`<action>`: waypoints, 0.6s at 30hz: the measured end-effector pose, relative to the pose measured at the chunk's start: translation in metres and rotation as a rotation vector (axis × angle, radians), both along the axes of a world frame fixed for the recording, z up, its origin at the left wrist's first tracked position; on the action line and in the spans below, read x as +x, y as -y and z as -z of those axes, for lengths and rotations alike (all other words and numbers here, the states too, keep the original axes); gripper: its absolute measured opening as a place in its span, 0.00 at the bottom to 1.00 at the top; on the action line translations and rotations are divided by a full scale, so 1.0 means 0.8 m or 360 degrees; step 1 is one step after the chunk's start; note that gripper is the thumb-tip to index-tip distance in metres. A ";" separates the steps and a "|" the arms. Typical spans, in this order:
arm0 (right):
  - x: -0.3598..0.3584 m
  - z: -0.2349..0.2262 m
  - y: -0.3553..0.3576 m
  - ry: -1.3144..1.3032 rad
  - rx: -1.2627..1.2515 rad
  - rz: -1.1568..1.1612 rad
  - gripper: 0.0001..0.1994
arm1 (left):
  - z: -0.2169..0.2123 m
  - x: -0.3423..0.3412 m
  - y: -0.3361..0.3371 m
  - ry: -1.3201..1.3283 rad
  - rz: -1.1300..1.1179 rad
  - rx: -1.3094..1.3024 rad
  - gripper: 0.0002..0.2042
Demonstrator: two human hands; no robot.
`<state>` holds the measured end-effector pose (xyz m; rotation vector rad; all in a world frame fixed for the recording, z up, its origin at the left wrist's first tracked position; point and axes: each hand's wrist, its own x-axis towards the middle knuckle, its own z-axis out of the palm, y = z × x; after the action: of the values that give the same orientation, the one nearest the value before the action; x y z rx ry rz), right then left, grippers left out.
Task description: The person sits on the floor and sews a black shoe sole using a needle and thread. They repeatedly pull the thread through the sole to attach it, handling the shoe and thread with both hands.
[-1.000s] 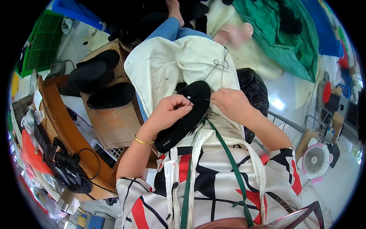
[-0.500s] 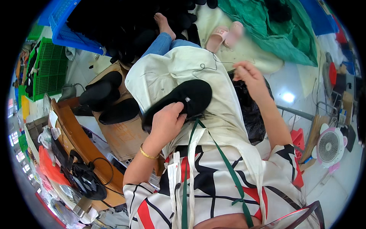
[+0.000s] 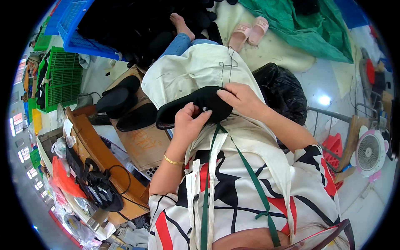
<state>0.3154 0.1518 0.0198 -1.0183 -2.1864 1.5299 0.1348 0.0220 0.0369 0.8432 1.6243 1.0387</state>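
Note:
A black cloth shoe (image 3: 200,95) lies across my lap on the cream apron (image 3: 196,64), with a small shiny ornament (image 3: 204,108) on its upper. My left hand (image 3: 188,121) is closed on the shoe's near side, thumb and forefinger meeting close to the ornament. At the right end of the shoe, my right hand (image 3: 246,101) grips its edge between thumb and fingers; its fingertips are partly hidden behind the black fabric. Dark thread (image 3: 229,64) runs loosely over the apron, up beyond the shoe. Any needle is too small to make out.
Several black shoes (image 3: 116,102) sit on cardboard (image 3: 143,148) at the left, beside a wooden stand (image 3: 89,143). A blue crate (image 3: 79,29) and dark pile lie ahead. To the right are a black plastic bag (image 3: 283,91), pink slippers (image 3: 258,31) and a fan (image 3: 368,152).
My right hand has come in from the far right, where the thread was stretched toward it, to the shoe's right end. The shoe has turned flatter in my left hand; the thread now lies slack.

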 end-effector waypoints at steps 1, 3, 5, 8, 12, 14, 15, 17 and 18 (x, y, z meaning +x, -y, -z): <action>0.003 0.004 0.000 -0.0060 -0.0204 0.0014 0.19 | 0.001 -0.005 -0.002 0.0317 -0.0059 0.0002 0.10; 0.006 0.016 0.000 -0.0186 -0.0608 0.0047 0.18 | 0.001 -0.011 -0.002 0.0653 -0.0098 -0.0002 0.10; 0.009 0.023 -0.001 -0.0159 -0.0792 0.0049 0.16 | 0.000 -0.015 -0.007 0.0691 -0.0031 -0.0012 0.09; 0.011 0.011 -0.003 0.0186 -0.0749 -0.0215 0.19 | -0.002 -0.018 0.004 0.0171 0.0076 -0.0086 0.12; 0.022 0.018 -0.015 -0.0022 -0.0941 -0.0072 0.20 | -0.002 -0.012 0.001 -0.0067 0.0141 0.0061 0.07; 0.039 0.025 -0.059 -0.0198 -0.0944 0.0202 0.19 | -0.016 0.000 -0.010 -0.0388 -0.0023 0.0537 0.08; 0.051 -0.007 -0.097 -0.0262 -0.0708 0.0296 0.17 | -0.028 -0.004 -0.013 -0.0708 -0.0040 0.0749 0.08; 0.079 -0.034 -0.177 -0.0633 -0.0193 0.0697 0.18 | -0.032 -0.011 -0.010 -0.0494 -0.0135 0.0680 0.06; 0.103 -0.038 -0.225 -0.0800 -0.0006 0.0890 0.21 | -0.028 -0.009 -0.009 -0.0355 -0.0144 0.0612 0.06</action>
<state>0.3974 0.3320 0.0503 -0.9964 -1.4079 1.3335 0.1272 0.0293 0.0590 1.1833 1.6842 1.3888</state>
